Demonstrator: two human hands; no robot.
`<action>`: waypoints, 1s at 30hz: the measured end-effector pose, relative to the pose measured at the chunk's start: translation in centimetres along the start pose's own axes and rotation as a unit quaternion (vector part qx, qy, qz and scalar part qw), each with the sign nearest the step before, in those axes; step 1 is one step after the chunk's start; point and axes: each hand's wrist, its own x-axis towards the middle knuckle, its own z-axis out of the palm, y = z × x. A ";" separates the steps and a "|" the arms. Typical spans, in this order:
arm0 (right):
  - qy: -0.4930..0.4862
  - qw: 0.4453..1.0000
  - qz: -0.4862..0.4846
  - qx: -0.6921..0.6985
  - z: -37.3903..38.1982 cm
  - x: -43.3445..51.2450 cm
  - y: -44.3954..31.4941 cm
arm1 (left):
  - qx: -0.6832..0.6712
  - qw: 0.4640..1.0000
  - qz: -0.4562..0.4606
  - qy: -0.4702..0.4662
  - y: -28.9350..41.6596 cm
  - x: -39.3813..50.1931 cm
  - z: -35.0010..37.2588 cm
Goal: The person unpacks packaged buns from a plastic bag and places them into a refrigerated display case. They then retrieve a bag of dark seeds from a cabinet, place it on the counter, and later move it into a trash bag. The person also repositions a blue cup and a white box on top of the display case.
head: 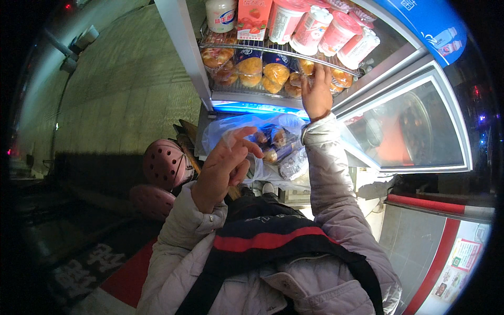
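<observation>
My right hand (317, 94) reaches into the lower level of an open glass-door display fridge. Its fingers are among plastic-wrapped bread buns (275, 75), under the wire shelf (271, 48); whether they grip one is unclear. My left hand (224, 165) is raised in front of the fridge with fingers apart, some bent, and nothing visible in it. Just beyond my left hand, a clear plastic bag (216, 126) sits below the fridge opening. Several wrapped baked goods (278, 138) show through it.
Pink-topped drink cups (287, 19), a strawberry carton (254, 19) and a white bottle (220, 15) stand on the wire shelf. The fridge door (413, 118) swings out at right. Pink perforated round objects (165, 163) are at left. A paved street (130, 51) lies beyond.
</observation>
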 end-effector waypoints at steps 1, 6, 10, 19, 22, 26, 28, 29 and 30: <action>-0.013 1.000 0.014 0.005 -0.6 -0.3 -0.2 | 0.013 1.000 0.002 0.009 0.1 -0.1 0.0; 0.000 0.998 -0.015 0.053 -5.2 -4.2 -0.4 | 0.034 0.999 0.017 0.023 0.7 -0.3 -0.2; -0.160 0.984 -0.024 -0.078 -8.9 -9.5 2.2 | 0.023 0.999 0.028 0.012 0.9 -0.1 -0.5; -0.297 0.872 0.384 0.054 -10.4 -17.3 10.9 | 0.042 0.998 0.045 -0.005 0.9 2.0 -2.8; -0.239 0.828 0.364 0.355 -12.7 -17.6 9.4 | 0.039 0.998 0.045 -0.005 0.7 2.6 -3.0; -0.213 0.751 0.334 0.528 -16.6 -15.9 5.3 | 0.024 0.990 0.098 -0.099 -0.8 3.1 -1.2; -0.217 0.764 0.288 0.535 -17.8 -14.7 2.8 | 0.115 0.978 0.071 -0.159 -2.3 3.2 0.9; -0.255 0.783 0.263 0.502 -18.4 -14.1 1.5 | 0.154 0.968 0.070 -0.187 -3.3 3.3 2.2; -0.295 0.769 0.233 0.518 -18.3 -13.8 0.2 | 0.228 0.952 0.094 -0.183 -5.0 3.4 4.2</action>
